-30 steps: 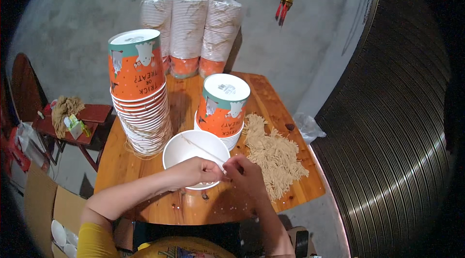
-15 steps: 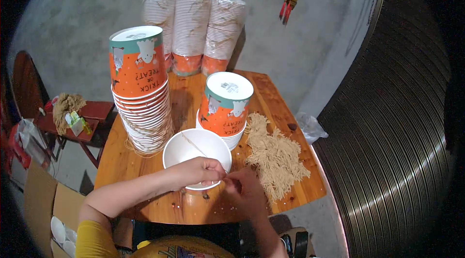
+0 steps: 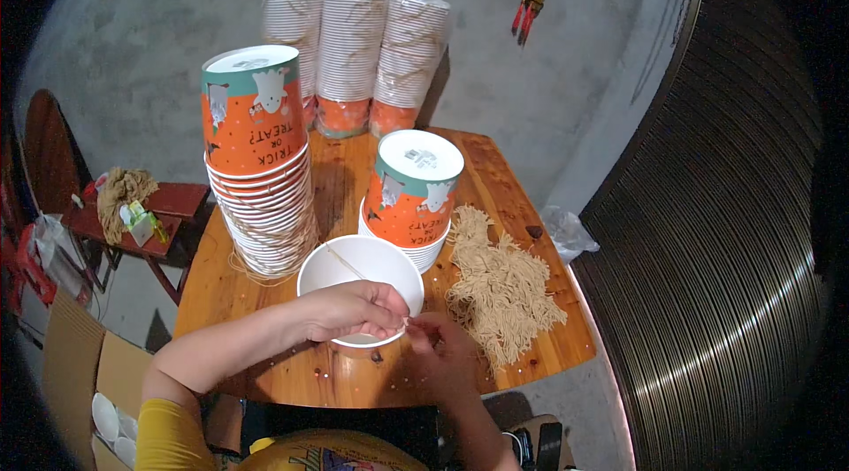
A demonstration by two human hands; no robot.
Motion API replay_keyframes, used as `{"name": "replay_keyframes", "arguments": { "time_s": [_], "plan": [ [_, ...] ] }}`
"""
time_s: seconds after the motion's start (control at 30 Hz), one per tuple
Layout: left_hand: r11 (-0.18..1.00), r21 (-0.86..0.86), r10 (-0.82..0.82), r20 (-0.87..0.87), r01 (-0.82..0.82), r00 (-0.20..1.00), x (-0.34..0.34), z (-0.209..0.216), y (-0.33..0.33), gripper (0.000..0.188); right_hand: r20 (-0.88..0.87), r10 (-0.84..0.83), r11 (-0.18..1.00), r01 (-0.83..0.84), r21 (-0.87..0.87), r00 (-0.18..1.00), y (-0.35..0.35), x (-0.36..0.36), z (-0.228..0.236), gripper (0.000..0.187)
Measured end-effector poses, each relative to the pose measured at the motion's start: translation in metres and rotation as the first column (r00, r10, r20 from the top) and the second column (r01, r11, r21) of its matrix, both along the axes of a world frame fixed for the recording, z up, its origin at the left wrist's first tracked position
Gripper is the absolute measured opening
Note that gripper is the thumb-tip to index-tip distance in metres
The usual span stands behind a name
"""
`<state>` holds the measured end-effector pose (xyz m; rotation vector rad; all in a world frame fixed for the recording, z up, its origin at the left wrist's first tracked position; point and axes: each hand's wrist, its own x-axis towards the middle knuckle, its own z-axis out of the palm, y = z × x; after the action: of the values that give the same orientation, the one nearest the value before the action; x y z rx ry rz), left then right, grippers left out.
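A paper bucket [image 3: 361, 257], white inside, stands open side up at the table's near edge. A thin tan cord [image 3: 343, 260] runs from its far-left wall across its mouth to my hands. My left hand [image 3: 361, 310] lies over the bucket's near rim, fingers closed on the cord. At the near-right rim my right hand [image 3: 444, 354] meets it, thumb and fingers pinched on the cord's end. The exact hold is partly hidden by the fingers. Right of the bucket lies a heap of loose tan cords [image 3: 502, 290].
Upside-down orange buckets form a tall stack [image 3: 261, 139] at left and a shorter stack [image 3: 411, 192] just behind the open bucket. Three bagged stacks [image 3: 349, 46] stand along the table's [image 3: 345, 192] far edge. A cardboard box [image 3: 119, 374] sits lower left; a red bench [image 3: 177, 201] stands beyond.
My hands have shifted slightly at the near-right rim, the left one up a little. The fingers of both stay together there. The bucket keeps its place.
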<state>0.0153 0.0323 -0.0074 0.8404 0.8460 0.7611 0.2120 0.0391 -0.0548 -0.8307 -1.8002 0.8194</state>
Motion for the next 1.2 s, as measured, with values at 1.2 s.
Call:
{"name": "replay_keyframes", "arguments": {
  "time_s": [1.2],
  "plan": [
    [0.638,0.755,0.562,-0.590,0.151,0.580,0.020,0.007,-0.031,0.009,0.218,-0.093,0.992,0.071,0.109,0.971,-0.003,-0.008,0.019,0.021]
  ]
}}
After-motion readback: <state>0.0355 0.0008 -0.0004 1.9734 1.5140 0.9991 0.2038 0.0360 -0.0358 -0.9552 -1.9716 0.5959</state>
